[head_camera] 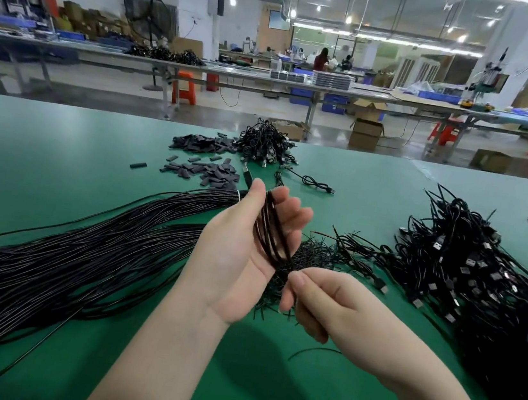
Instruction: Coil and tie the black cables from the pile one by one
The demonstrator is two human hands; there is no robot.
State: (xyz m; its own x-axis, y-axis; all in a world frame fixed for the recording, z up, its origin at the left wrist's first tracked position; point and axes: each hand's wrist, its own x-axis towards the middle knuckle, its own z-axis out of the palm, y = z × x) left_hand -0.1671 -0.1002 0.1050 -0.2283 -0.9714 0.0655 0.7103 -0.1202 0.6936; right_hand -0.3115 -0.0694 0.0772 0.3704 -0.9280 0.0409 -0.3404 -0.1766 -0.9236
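Green matting covers the workbench [61, 146], and beyond its far edge a factory floor runs back to long tables, orange stools, cardboard boxes and a few blurred workers.

Above the middle of the bench the left hand [242, 250] is raised with its palm turned toward the camera. Several loops of black cable [273, 231] are wound across its fingers, which are only lightly bent, with the thumb upright beside the loops, so the coil hangs on the hand rather than being clenched. Just below and to the right, the right hand [319, 304] has its fingers curled in and its thumb and forefinger pinching the cable where it leaves the bottom of the coil.

Left of the hands a thick bundle of long black cables [66, 241] lies fanned across the mat, bound by a pale band near its far end. Under and behind the hands sits a small tangle of thin black twist ties [316, 250]. On the right a large heap of black USB cables [468, 270] spreads toward the bench edge, its metal plugs showing. Farther back a smaller heap of coiled cables [263, 144] stands near the far edge, with a single coiled cable [316, 184] lying apart in front of it. Dark grey sleeve pieces [207, 159] are scattered to its left.
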